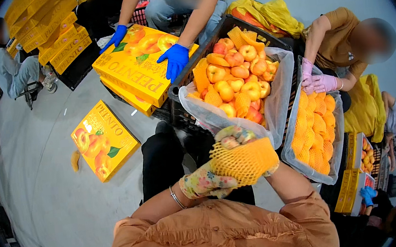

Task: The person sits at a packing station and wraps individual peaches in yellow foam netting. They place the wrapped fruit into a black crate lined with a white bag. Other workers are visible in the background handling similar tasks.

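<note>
A yellow foam net sleeve is between my hands, close in front of my body. My left hand, in a flower-patterned glove, grips the sleeve from the left. My right hand, in a matching glove, is largely covered by the sleeve; its fingers show beyond the far edge. Whether a fruit is inside is hidden. Just beyond stands a dark plastic crate with a pale liner, heaped with flat peaches and loose foam sleeves. To its right, a lined crate holds rows of sleeved fruit.
Opposite, a person's blue-gloved hands rest on a stacked yellow carton. A co-worker's pink-gloved hands touch the right crate's fruit. Another carton and a foam sleeve lie on the floor at left. Cartons are piled far left.
</note>
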`<state>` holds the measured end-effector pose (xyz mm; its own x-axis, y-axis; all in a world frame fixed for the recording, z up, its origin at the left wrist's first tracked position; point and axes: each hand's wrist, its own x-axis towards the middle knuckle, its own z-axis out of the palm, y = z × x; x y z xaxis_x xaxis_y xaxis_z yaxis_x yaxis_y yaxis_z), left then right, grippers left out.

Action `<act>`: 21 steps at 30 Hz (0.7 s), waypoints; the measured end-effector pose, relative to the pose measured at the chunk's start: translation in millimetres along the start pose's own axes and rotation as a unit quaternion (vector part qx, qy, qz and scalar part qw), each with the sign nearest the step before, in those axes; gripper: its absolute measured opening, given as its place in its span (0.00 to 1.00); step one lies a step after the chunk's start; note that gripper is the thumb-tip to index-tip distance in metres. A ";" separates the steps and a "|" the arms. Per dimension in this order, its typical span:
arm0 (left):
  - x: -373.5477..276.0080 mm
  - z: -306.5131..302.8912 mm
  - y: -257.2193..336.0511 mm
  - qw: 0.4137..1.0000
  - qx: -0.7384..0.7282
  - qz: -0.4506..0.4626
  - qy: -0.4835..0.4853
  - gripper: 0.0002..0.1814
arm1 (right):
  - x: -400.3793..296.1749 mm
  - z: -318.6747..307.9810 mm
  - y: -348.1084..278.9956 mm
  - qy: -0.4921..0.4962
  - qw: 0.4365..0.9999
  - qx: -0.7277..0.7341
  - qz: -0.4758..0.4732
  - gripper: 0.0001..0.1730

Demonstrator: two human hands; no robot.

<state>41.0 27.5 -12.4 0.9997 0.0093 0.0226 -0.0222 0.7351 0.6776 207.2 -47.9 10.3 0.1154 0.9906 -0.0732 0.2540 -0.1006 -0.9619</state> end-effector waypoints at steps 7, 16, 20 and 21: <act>15.7 -5.9 34.4 0.981 -0.158 0.050 0.098 0.34 | 44.2 -26.8 12.7 -0.036 0.989 0.134 -0.059 0.22; 12.4 -20.9 36.7 0.994 -0.063 0.083 0.017 0.37 | 101.6 -145.9 49.0 0.082 0.851 -0.518 0.013 0.27; 1.6 -25.3 46.5 0.989 -0.020 0.128 0.066 0.40 | 92.5 -166.0 79.7 -0.001 0.837 -0.522 0.164 0.37; -0.2 -26.8 47.3 0.987 0.012 0.139 0.075 0.39 | 94.7 -168.6 84.0 0.002 0.832 -0.538 0.134 0.41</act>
<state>40.0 80.5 0.0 0.9449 0.3109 0.1026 -0.2951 0.6729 0.6784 401.4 21.9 -33.1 0.3097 0.9189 -0.2442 0.9312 -0.3450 -0.1172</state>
